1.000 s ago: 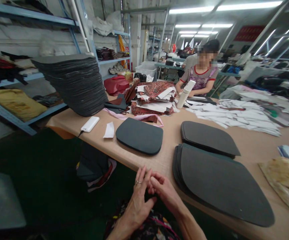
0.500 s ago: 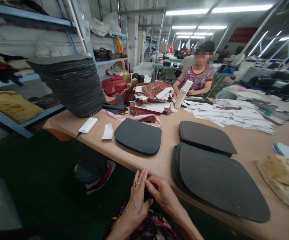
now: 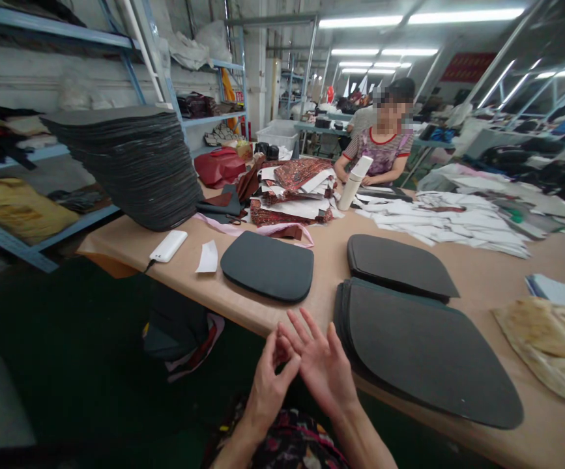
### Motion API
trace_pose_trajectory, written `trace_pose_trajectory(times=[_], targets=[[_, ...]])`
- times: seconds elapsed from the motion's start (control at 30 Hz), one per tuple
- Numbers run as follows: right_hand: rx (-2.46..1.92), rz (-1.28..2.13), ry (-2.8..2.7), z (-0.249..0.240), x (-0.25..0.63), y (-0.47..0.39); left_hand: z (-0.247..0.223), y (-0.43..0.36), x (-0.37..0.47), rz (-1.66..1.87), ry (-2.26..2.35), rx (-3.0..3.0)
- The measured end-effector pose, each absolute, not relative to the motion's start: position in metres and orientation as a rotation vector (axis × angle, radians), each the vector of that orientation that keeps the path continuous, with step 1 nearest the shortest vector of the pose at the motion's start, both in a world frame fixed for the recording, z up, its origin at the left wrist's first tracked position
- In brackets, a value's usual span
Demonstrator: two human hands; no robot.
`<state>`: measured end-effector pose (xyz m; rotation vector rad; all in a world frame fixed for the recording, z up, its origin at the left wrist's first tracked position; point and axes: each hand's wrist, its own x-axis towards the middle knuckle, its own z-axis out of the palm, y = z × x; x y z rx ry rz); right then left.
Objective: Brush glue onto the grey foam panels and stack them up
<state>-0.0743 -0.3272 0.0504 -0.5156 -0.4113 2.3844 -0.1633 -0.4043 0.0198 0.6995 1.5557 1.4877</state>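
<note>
Both of my hands meet in front of the table's near edge. My right hand is turned palm up with its fingers spread, and nothing lies in the palm. My left hand is curled, thumb and fingers bent together against the right hand's fingers; whether anything small is between them cannot be made out. Closest beyond them on the table is a dark, rounded flat panel. To the right of my hands lie a stack of large dark grey panels and a smaller stack of like panels.
A tall stack of dark sheets stands at the table's left end, near a white power bank and a paper slip. Patterned pieces, a white bottle and white strips lie farther back. A co-worker sits opposite.
My right hand has gone from pinching at the left fingers to spread, palm up. My left hand has gone from stretched out to curled against the right fingers. The panels have not moved.
</note>
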Motion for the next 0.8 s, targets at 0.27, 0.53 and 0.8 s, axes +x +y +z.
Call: trace_pose_trajectory(times=[0.27,0.53,0.8], targets=[[-0.51,2.384,-0.34,0.044,-0.085,-0.343,0.014,-0.394,-0.152,1.457,1.83,0.718],[-0.451,2.415,-0.499,0.037,-0.089,-0.357,0.014,-0.39,-0.176,1.638,1.742,0.549],[-0.494,2.409,-0.906,0.003,-0.092,-0.355,0.016,-0.387,-0.171,1.706,1.721,0.46]])
